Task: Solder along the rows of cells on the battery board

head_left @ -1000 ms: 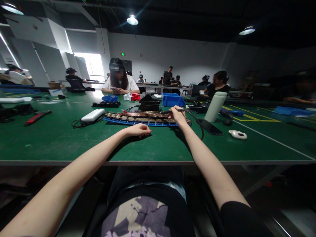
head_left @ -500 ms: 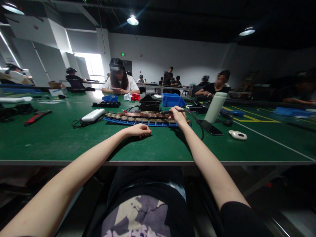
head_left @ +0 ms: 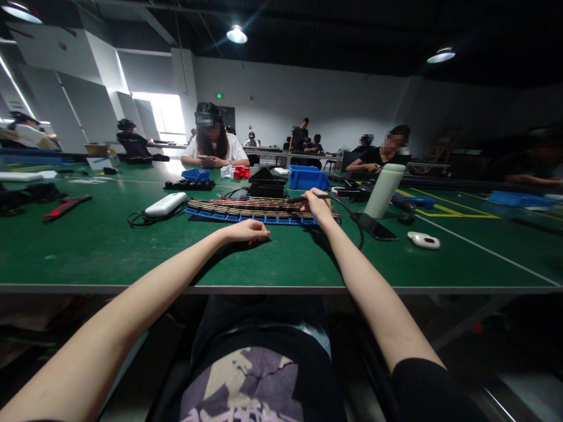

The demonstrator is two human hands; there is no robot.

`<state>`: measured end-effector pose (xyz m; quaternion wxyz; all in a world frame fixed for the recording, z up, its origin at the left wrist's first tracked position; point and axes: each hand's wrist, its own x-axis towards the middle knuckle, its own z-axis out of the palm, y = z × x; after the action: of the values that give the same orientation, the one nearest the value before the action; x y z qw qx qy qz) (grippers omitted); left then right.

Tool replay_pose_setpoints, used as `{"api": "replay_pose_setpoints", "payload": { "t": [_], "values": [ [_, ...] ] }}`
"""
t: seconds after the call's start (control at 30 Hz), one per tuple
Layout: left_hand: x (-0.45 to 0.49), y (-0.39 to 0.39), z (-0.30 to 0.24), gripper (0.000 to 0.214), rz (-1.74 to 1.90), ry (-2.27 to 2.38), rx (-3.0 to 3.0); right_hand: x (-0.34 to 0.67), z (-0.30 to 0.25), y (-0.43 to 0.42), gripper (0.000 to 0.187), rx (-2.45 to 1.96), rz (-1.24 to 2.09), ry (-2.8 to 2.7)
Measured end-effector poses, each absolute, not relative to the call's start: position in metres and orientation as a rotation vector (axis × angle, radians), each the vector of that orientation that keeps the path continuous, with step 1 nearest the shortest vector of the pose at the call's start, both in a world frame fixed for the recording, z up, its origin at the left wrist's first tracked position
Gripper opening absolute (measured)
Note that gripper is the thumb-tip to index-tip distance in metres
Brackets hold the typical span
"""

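Note:
My right hand (head_left: 318, 205) grips a soldering iron (head_left: 295, 200), a slim black pen-like tool. Its dark cord (head_left: 355, 220) curves from behind the hand down onto the table. The tip points left, over a long blue tray (head_left: 246, 218) filled with rows of thin copper-coloured and dark strips (head_left: 237, 205). Too little shows to tell whether the tip touches a strip. My left hand (head_left: 250, 232) rests on the green table just in front of the tray, its fingers curled together. What they may hold is hidden.
A white power bank (head_left: 165, 205) with a black cable lies left of the tray, and red-handled pliers (head_left: 65, 208) farther left. To the right are a pale green bottle (head_left: 383, 192), a phone (head_left: 377, 227) and a cream device (head_left: 423, 240). Blue bins (head_left: 308, 178) and co-workers (head_left: 215, 143) are beyond.

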<state>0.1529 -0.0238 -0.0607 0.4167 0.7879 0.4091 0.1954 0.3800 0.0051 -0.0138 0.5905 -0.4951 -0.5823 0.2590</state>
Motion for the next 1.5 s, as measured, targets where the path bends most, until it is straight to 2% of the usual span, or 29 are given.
{"api": "replay_pose_setpoints", "payload": {
  "t": [0.47,1.5],
  "values": [
    [0.153,-0.024,-0.06,0.054,0.491,1.033,1.977,0.38,-0.014,0.005,0.018,-1.141,0.606,-1.352],
    [0.152,-0.023,-0.06,0.047,0.478,1.035,1.982,0.383,-0.017,0.011,0.018,-1.156,0.59,-1.39]
  ]
}}
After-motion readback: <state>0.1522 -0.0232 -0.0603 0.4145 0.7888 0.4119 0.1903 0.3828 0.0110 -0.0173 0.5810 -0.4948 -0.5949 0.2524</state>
